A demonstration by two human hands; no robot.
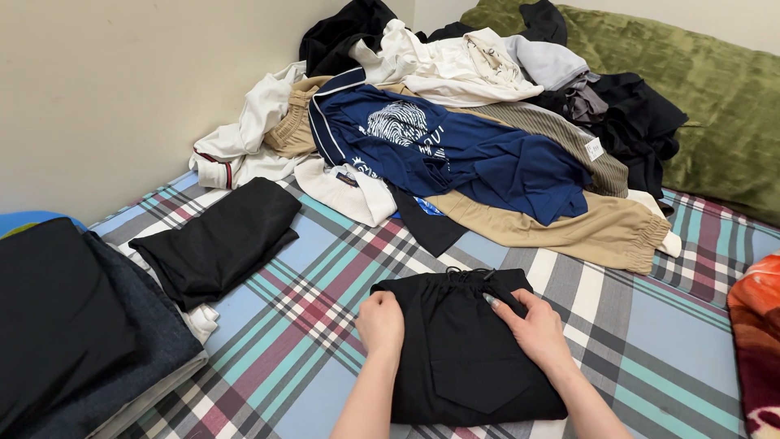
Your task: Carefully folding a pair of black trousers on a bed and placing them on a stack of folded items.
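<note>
A folded black garment point(463, 366) with a drawstring waist and a pocket lies on the plaid bed sheet point(325, 293) in front of me. My left hand point(380, 321) rests as a loose fist on its left edge. My right hand point(532, 325) lies flat on its upper right part, fingers pressing near the waistband. Neither hand lifts the cloth.
A pile of unfolded clothes point(455, 122), with a navy shirt point(455, 150) and tan trousers point(561, 223) on top, fills the back. Another folded black piece point(223, 240) lies at left, beside a stack of folded dark items point(73, 333). A green pillow point(715, 97) sits back right, an orange blanket point(760, 341) at right.
</note>
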